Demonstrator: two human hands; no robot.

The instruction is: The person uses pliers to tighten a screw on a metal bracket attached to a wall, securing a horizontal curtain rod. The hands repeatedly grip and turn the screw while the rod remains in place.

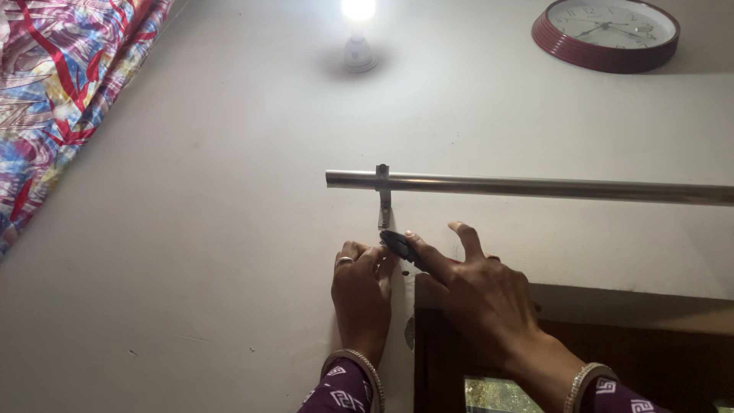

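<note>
My right hand [482, 294] grips a dark tool [403, 248], fingers wrapped round its handle, forefinger along it, tip at the wall [229, 229] just under the bracket [383, 200]. My left hand [361, 294] rests beside it, fingers curled together, touching the tool's tip. Above the bracket runs a rod [535, 186]; higher up hang a bulb [358, 11] and a clock [605, 32].

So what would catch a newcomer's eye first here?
Probably the lit bulb glaring at the top of the pale wall, then the metal rod running across it on a bracket. Just below the bracket, the right hand holds a dark tool beside the left hand. A red-rimmed clock hangs top right.
</note>
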